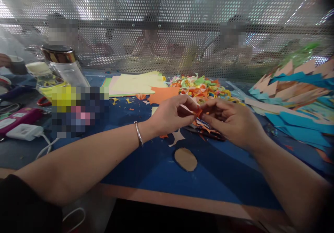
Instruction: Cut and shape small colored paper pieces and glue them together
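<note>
A small orange paper piece (198, 113) is pinched between the fingertips of my left hand (174, 114) and my right hand (229, 121), which meet above the blue table (146, 167). Behind them lies a heap of curled, multicoloured paper pieces (200, 86). An orange paper sheet with scalloped cut edges (163, 96) is just beyond my left hand. Beneath my hands sit a white cut paper scrap (177, 137) and a dark item that my fingers partly hide. Nearer to me, a brown oval piece (185, 159) rests flat on the table.
Pale paper sheets (135, 84) are stacked at the back. Folded blue and peach papers (300, 121) fill the right side. On the left stand a yellow bottle (43, 79) and a clear jar (69, 69), with a white charger (24, 132) nearby. A perforated metal screen (167, 48) rises behind.
</note>
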A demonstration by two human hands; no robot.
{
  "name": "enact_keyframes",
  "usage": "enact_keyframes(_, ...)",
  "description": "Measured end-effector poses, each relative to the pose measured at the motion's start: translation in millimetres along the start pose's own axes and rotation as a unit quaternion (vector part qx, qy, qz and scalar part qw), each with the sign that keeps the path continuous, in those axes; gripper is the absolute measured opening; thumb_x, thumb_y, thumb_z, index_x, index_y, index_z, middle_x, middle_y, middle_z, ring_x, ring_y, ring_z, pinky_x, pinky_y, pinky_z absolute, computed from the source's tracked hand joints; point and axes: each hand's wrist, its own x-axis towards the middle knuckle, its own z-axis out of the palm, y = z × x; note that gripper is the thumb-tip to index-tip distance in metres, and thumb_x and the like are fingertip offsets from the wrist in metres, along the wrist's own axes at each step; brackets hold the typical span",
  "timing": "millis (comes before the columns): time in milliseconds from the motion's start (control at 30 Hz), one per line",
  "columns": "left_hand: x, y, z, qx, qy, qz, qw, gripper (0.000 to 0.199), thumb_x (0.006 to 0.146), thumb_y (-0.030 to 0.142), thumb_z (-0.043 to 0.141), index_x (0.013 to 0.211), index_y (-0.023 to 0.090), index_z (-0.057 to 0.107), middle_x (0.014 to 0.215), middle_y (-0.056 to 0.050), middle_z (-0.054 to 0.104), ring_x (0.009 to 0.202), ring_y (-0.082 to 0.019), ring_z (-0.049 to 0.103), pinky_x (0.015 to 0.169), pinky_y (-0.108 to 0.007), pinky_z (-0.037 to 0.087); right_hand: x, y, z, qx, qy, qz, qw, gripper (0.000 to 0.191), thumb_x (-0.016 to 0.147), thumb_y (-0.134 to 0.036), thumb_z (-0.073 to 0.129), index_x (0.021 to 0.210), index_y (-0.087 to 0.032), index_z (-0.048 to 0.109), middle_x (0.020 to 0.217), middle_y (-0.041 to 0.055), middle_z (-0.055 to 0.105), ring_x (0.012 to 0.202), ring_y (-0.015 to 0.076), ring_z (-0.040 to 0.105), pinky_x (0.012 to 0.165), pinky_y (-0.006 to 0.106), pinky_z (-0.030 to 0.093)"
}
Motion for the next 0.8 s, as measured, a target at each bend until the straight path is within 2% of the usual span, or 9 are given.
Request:
enact_keyframes(300,3.3,-5.7,2.3,-0.080,-0.003,-0.006,0.997,0.025,0.073,0.019,0.078,0.091,0.018,0.061,0.090,-0.002,0.069,0.077,-0.010,0.068,0.077,-0.026,0.057,-0.7,0.0,-0.3,0.004,-0.003,-0.013,1.000,0.030,0.087,-0.050,0.077,0.101,-0.023,0.074,0.091,0.0052,0.077,0.065,0.0154,0.068,0.059,0.029,0.058)
enact_keyframes(433,6.0,-9.0,1.5,-0.107,-0.006,-0.027,0.994,0.023,0.074,0.019,0.080,0.089,0.017,0.063,0.086,-0.001,0.069,0.077,-0.010,0.067,0.078,-0.027,0.056,-1.0,-0.5,-1.0,-0.004,-0.001,-0.011,1.000,0.029,0.087,-0.049,0.077,0.100,-0.023,0.073,0.087,0.0043,0.077,0.063,0.0153,0.068,0.058,0.029,0.057)
enact_keyframes(800,9.8,-10.1,-5.3,-0.162,-0.026,-0.059,0.985,0.026,0.071,0.022,0.089,0.089,0.014,0.074,0.089,-0.004,0.076,0.083,-0.013,0.072,0.090,-0.033,0.058,-2.4,-5.4,-2.6,-0.002,0.004,-0.007,1.000,0.024,0.085,-0.044,0.075,0.097,-0.022,0.073,0.080,0.0034,0.075,0.056,0.0133,0.062,0.050,0.026,0.051)
